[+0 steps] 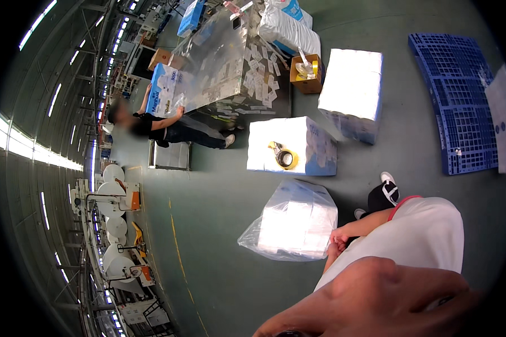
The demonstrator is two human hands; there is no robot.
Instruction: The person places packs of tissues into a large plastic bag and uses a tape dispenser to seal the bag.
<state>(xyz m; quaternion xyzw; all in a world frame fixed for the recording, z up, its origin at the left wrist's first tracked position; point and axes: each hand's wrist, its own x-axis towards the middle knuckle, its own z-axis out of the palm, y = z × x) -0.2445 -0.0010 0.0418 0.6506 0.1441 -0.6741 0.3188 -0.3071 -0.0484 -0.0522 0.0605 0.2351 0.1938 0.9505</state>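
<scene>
My right hand (pixel 338 233) and my left hand (pixel 335 249) are close together, fingers closed at the edge of a clear plastic bag (pixel 251 237). Loose film spreads out on the bag's far side. Inside it are white block-shaped packs (pixel 295 227), standing on the floor. Beside the bag is a wrapped white and blue bundle (pixel 320 149). A roll of yellow tape in a dispenser (pixel 285 159) lies on that bundle. The film between my fingers is too small to make out clearly.
A second wrapped bundle (pixel 351 78) stands near an open carton (pixel 306 84). A blue plastic pallet (pixel 461 106) lies beyond. At a metal worktable (pixel 213 62), a co-worker (pixel 168 129) handles a blue and white package (pixel 164 90). Machines with large white rolls (pixel 112 199) line the hall.
</scene>
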